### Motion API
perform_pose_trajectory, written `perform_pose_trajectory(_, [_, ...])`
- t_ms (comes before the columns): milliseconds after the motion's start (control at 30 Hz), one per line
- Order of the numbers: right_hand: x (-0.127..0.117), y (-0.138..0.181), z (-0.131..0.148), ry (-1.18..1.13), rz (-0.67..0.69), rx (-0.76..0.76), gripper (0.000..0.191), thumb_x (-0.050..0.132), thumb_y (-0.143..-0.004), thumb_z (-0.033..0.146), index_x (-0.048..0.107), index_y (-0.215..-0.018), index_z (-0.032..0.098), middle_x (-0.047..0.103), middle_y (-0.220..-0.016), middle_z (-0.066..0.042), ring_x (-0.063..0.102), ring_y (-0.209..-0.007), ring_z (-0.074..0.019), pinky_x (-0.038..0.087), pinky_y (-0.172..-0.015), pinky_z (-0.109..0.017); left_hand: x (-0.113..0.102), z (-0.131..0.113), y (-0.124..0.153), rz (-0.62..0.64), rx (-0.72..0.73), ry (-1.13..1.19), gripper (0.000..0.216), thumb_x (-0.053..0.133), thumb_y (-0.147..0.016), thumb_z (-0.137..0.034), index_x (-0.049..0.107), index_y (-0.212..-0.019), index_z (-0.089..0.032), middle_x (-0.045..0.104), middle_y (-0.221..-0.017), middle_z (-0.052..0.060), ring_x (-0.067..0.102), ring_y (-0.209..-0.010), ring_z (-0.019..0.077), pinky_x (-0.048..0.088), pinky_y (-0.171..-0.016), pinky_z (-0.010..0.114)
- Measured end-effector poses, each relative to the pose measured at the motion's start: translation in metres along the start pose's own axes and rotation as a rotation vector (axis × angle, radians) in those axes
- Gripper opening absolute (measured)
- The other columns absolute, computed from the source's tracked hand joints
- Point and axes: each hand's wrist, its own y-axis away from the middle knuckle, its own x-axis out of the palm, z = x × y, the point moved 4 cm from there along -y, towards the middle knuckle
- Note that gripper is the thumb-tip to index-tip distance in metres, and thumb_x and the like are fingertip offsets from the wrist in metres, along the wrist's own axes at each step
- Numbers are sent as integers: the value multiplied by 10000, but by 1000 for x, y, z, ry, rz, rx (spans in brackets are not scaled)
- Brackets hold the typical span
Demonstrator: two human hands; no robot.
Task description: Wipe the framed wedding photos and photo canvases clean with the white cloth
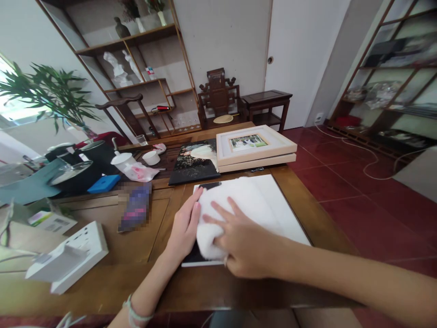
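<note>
Across the brown wooden table (191, 291) lie, left to right, a white angular stand (83, 257), the outstretched left hand (182, 230) touching a white fluffy cloth (249, 198), and the finger-spread right hand (251, 246) upon this cloth, which partly covers a black-and-white rectangular panel (288, 212), near right.

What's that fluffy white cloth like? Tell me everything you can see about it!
The white cloth looks soft and fuzzy, like plush, with no pattern that I can see. It's bunched into a thick, puffy pad with a rounded near-left edge. It lies on a flat black-and-white panel. The right hand is on it, fingers spread. The left hand is beside its left edge; I can't tell whether they touch.
</note>
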Motion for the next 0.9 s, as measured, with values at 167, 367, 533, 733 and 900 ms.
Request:
perform_pose_trajectory(167, [-2, 25, 22, -93, 92, -187, 248, 570, -749, 278, 714, -891, 134, 443, -1404, -140, 228, -1348, -390, 99, -1076, -626, -2, -2, 1, 1, 19, 6, 443, 328, -943, -360, 564, -1225, -112, 574, -1284, 94, 516, -1208, 202, 386, -1045, 365])
perform_pose_trajectory(367, [-22, 61, 8, -245, 139, -6, 392, 573, -733, 216, 646, -1112, 147, 519, -1349, -99, 337, -1329, -256, 172, -1131, -420, 3, -2, -1, 62, 72, -109, 359, 456, -900, -331, 644, -1126, -124, 603, -1242, 93, 534, -1189, 208, 393, -1044, 351])
perform_pose_trajectory(533, [-31, 57, -40, -45, -10, 366, 198, 510, -715, 139, 684, -808, 155, 647, -1154, -144, 469, -1225, -309, 335, -1026, -429, 5, -4, -2, 44, 109, -141, 334, 513, -869, -299, 648, -1120, -125, 604, -1235, 95, 539, -1181, 210, 404, -1037, 355])
perform_pose_trajectory(733, [-33, -6, -73, -112, -79, 417, 266, 414, -849, 312, 636, -821, 168, 712, -813, -97, 651, -834, -270, 462, -758, -354, 5, -3, -2, 36, 98, -133, 318, 525, -859, -306, 656, -1109, -159, 615, -1223, 76, 552, -1166, 226, 418, -1025, 388])
perform_pose_trajectory(900, [-36, -74, -66, -252, 22, 392, 296, 394, -833, 376, 607, -846, 171, 708, -907, -107, 663, -699, -231, 442, -570, -281, 2, -5, -2, 37, 84, -161, 281, 521, -862, -320, 682, -1052, -190, 667, -1147, 61, 610, -1084, 244, 470, -962, 380])
